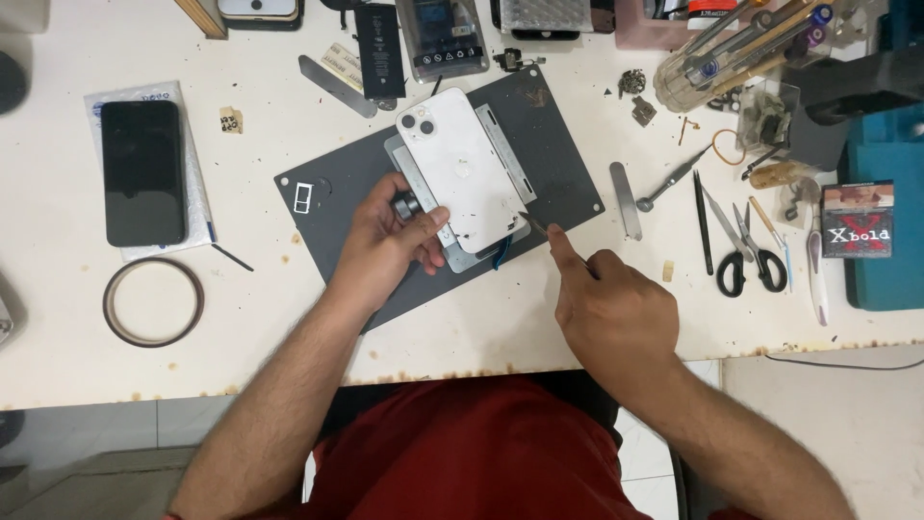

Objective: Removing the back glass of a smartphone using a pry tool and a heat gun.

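Cluttering white workbench [58,356], grey mat [549,144], pale floor tiles [837,424]

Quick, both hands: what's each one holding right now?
Left hand: closed on the black knob beside the white phone.
Right hand: closed on a thin tool.

- Two phones: one white phone [462,169], one black phone [142,173]
- One pair of scissors [746,252]
- One tape ring [152,301]
- One grey mat [563,154]

Black phone [142,173] lying face up on a plastic sleeve at the bench's [289,318] left; tape ring [152,301] just below it. Scissors [749,252], tweezers [671,180] and a flat metal bar [625,199] at right; tool jar [717,60] behind.
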